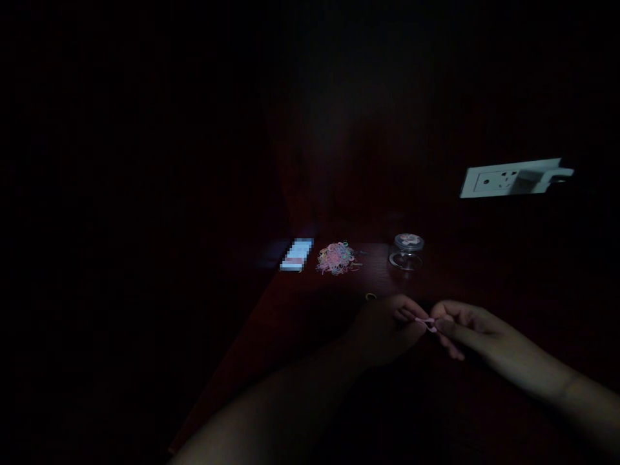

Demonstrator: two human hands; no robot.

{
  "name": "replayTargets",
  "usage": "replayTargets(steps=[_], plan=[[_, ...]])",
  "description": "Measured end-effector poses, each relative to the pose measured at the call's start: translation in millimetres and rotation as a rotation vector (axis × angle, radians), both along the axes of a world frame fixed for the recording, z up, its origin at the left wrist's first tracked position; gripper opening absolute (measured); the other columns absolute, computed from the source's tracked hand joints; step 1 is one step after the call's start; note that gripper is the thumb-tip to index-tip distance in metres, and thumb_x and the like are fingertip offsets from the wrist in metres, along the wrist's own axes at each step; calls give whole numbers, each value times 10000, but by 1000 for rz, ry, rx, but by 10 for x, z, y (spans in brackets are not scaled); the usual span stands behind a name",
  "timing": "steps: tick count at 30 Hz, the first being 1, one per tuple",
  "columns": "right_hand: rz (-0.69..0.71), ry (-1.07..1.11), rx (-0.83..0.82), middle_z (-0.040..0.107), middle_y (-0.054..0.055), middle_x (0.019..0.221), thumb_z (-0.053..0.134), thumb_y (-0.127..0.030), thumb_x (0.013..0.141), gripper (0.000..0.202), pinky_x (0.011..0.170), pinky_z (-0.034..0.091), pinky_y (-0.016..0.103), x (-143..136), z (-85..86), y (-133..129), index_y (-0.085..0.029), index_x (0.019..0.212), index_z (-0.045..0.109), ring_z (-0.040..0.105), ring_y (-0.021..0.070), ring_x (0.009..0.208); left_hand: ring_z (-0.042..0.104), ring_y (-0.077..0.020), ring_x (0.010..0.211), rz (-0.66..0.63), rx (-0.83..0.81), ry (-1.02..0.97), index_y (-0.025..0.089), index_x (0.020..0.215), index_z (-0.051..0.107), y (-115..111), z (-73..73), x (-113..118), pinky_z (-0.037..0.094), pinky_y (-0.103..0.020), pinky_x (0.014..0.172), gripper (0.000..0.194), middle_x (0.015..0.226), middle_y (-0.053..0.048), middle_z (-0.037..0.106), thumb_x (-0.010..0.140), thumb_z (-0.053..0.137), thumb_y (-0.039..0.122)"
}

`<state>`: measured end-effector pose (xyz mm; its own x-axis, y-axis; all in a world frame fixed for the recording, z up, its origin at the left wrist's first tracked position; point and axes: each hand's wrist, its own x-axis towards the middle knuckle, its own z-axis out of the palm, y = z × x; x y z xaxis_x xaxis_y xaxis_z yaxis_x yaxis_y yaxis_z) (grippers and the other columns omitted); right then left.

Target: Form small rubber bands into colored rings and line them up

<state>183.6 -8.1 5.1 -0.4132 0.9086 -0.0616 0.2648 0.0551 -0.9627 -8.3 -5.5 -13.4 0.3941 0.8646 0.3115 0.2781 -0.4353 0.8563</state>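
Note:
A small pink hair tie [426, 322] stretches between my two hands above the dark red table. My left hand [390, 329] pinches its left end with thumb and fingers. At the other end, my right hand [465, 326] grips the loop between thumb and index finger, its lower fingers reaching downward. Farther back lies a loose pile of pastel hair ties [336, 258], mostly pink with some yellow and green. A single yellowish hair tie [371, 297] rests just beyond my left hand.
A clear round jar [407, 260] with a patterned lid stands right of the pile. Left of it, near the table's edge [232, 352], a lit phone [297, 254] lies flat. A white wall socket [508, 179] with a plugged-in charger is at upper right. The surroundings are very dark.

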Motion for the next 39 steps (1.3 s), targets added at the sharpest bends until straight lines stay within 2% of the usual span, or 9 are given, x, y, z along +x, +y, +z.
replayTargets(steps=[7, 10, 13, 18, 23, 28, 34, 37, 39], plan=[[22, 7, -1, 564, 4, 621, 627, -667, 760, 489, 487, 389, 262, 33, -57, 35, -184, 729, 551, 469, 103, 500, 648, -139, 759, 149, 23, 32, 163, 879, 640, 255, 106, -501, 488, -249, 681, 165, 851, -41, 720, 863, 579, 315], [24, 6, -7, 567, 3, 634, 625, -655, 769, 480, 494, 395, 259, 36, -44, 22, -181, 746, 553, 478, 102, 511, 619, -138, 690, 292, -48, 226, 167, 824, 654, 367, 120, -715, 442, -241, 601, 189, 803, -29, 708, 861, 560, 327], [31, 12, -5, 567, -1, 635, 631, -631, 777, 457, 486, 395, 256, 46, -55, 26, -185, 743, 541, 484, 103, 508, 599, -138, 670, 337, -35, 428, 184, 800, 682, 401, 143, -803, 412, -244, 589, 181, 770, -17, 696, 851, 560, 308], [55, 0, 10, 559, -10, 653, 595, -588, 830, 410, 495, 386, 253, 67, -95, 32, -190, 765, 526, 486, 100, 520, 606, -165, 745, 351, 116, 622, 201, 814, 698, 337, 231, -767, 449, -271, 676, 137, 850, -32, 702, 816, 638, 324], [65, -30, 34, 546, -18, 651, 583, -558, 850, 383, 511, 389, 248, 62, -79, -1, -185, 779, 536, 488, 98, 537, 631, -202, 937, 275, 289, 672, 228, 933, 729, 234, 276, -674, 472, -312, 864, 182, 1007, -45, 710, 838, 577, 200], [70, -40, 40, 553, -18, 653, 583, -549, 850, 372, 507, 390, 243, 67, -61, -9, -183, 788, 549, 492, 99, 542, 658, -213, 889, 248, 189, 779, 224, 917, 751, 198, 304, -665, 495, -329, 832, 233, 1008, -61, 719, 838, 538, 172], [83, -53, 39, 543, -19, 663, 556, -531, 871, 351, 522, 398, 249, 70, -83, -5, -188, 797, 533, 493, 104, 548, 673, -248, 778, 451, 98, 976, 151, 804, 730, 210, 390, -681, 509, -354, 734, 316, 863, -139, 720, 903, 455, 272], [76, -100, 87, 542, -14, 676, 498, -491, 909, 313, 522, 405, 253, 68, -93, -10, -194, 812, 524, 501, 113, 555, 671, -264, 925, 468, 142, 947, 138, 921, 716, 158, 373, -612, 507, -358, 838, 298, 994, -154, 717, 904, 468, 301], [49, -190, 206, 554, -2, 687, 460, -452, 930, 288, 535, 426, 269, 77, -74, -15, -201, 807, 530, 525, 133, 581, 599, -284, 1149, 384, 188, 905, 123, 1136, 658, 88, 328, -530, 458, -381, 983, 374, 1232, -169, 647, 919, 457, 352]])
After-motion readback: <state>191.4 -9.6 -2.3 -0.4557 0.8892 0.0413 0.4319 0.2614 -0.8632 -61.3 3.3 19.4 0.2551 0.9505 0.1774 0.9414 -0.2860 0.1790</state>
